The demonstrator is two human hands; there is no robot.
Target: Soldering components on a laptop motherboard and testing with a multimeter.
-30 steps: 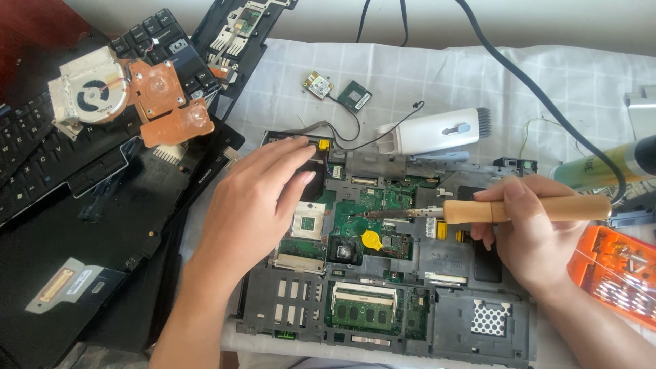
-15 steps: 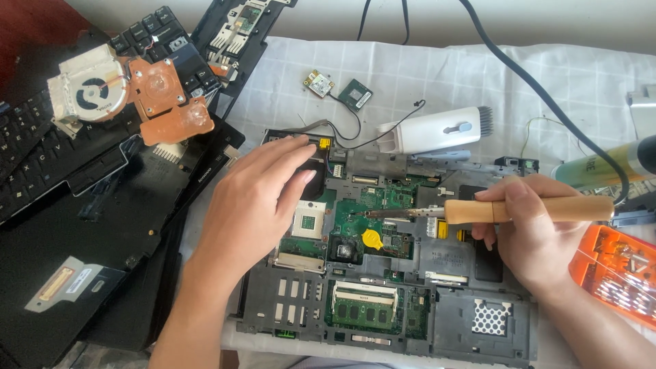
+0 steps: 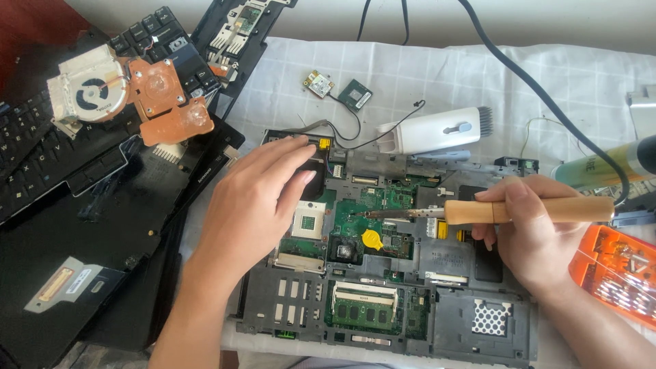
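An opened laptop base (image 3: pixel 471 321) with a green motherboard (image 3: pixel 383 205) lies on a white cloth. My left hand (image 3: pixel 256 198) rests flat on its upper left part, fingers beside the square processor socket (image 3: pixel 309 220). My right hand (image 3: pixel 536 236) grips the wooden handle of a soldering iron (image 3: pixel 526 210), held level. Its metal tip (image 3: pixel 362 214) touches the board just above a round yellow coin battery (image 3: pixel 371 238). The iron's dark cable (image 3: pixel 540 89) runs off to the top.
A fan with copper heat plates (image 3: pixel 130 92) sits on a keyboard (image 3: pixel 31 160) at left, above black casing panels (image 3: pixel 89 260). Two small cards (image 3: pixel 338 90) and a white brush tool (image 3: pixel 437 130) lie behind the base. An orange case (image 3: pixel 618 273) is at right.
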